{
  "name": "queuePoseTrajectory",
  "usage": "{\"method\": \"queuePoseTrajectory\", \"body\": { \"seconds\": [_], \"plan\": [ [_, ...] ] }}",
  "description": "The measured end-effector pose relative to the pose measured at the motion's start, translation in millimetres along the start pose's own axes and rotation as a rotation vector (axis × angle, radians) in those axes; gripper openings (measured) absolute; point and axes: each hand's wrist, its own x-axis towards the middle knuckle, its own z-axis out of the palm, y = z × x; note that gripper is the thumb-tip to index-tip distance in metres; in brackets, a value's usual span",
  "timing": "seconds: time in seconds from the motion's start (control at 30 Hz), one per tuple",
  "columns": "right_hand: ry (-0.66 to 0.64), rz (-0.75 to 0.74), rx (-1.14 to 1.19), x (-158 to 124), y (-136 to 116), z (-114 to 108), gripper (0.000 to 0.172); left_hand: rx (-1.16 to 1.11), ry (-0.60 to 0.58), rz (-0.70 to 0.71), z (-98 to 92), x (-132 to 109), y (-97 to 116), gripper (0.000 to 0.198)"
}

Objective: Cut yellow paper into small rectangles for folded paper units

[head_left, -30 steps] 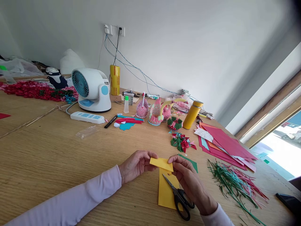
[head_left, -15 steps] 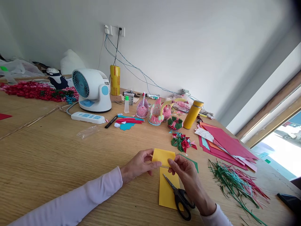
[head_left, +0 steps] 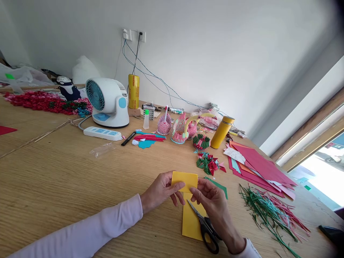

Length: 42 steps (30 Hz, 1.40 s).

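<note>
Between my two hands, just above the table, is a folded piece of yellow paper [head_left: 184, 181]. My left hand [head_left: 163, 190] grips its left edge, thumb on the front face. At the lower right corner, my right hand [head_left: 211, 197] pinches it between thumb and fingers. Below lies a second yellow paper [head_left: 190, 222] flat on the wood, partly covered. Black-handled scissors [head_left: 205, 227] rest on it with blades pointing away to the upper left; my right hand and wrist hide part of one handle loop. A green paper piece [head_left: 219, 187] lies behind my right hand.
Folded red and green paper pieces [head_left: 209, 163] lie ahead, near woven paper swans [head_left: 179, 129] and a yellow flask [head_left: 222, 132]. To the right are red paper sheets [head_left: 258, 161] and thin paper strips [head_left: 268, 211]. A fan [head_left: 109, 102] and power strip [head_left: 102, 133] stand back left.
The folded yellow paper has turned slightly and shifted a little left and down in both hands. My left thumb lies further over its face. The view has shifted slightly.
</note>
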Motion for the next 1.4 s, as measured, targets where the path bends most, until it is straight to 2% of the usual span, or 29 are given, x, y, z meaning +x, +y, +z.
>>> {"method": "queuePoseTrajectory", "body": {
  "seconds": [0.2, 0.4, 0.6, 0.73, 0.83, 0.93, 1.07, 1.2, 1.3, 1.4],
  "plan": [
    [0.02, -0.009, -0.029, -2, 1, 1, 0.022, 0.036, 0.003, 0.018, 4.1, -2, 2, 0.029],
    [-0.001, 0.014, -0.041, -5, -4, 5, 0.024, 0.103, 0.155, 0.071, 3.8, -2, 6, 0.025],
    [0.07, -0.04, -0.172, -5, -7, 7, 0.031, 0.122, 0.121, 0.052, 6.2, -4, 2, 0.027],
    [0.06, -0.053, -0.269, -6, -4, 4, 0.033, 0.092, 0.09, 0.037, 8.2, -4, 0, 0.031],
    [0.063, -0.096, -0.369, -7, 0, 2, 0.034, 0.192, 0.112, 0.053, 7.9, -4, 3, 0.032],
    [0.039, -0.075, -0.344, -7, 2, 3, 0.034, 0.263, 0.132, 0.077, 7.4, -5, 6, 0.033],
    [-0.002, -0.007, -0.271, -7, 2, 10, 0.034, 0.21, 0.164, 0.074, 9.2, -6, 6, 0.034],
    [0.073, -0.035, -0.331, -8, -1, 13, 0.035, 0.058, 0.128, 0.007, 12.5, -5, 4, 0.031],
    [0.114, -0.074, -0.386, -8, 1, 10, 0.033, -0.014, 0.077, -0.046, 14.8, -3, 1, 0.041],
    [0.124, -0.074, -0.396, -7, 6, 7, 0.033, -0.053, 0.086, -0.07, 16.5, -1, 0, 0.047]
  ]
}}
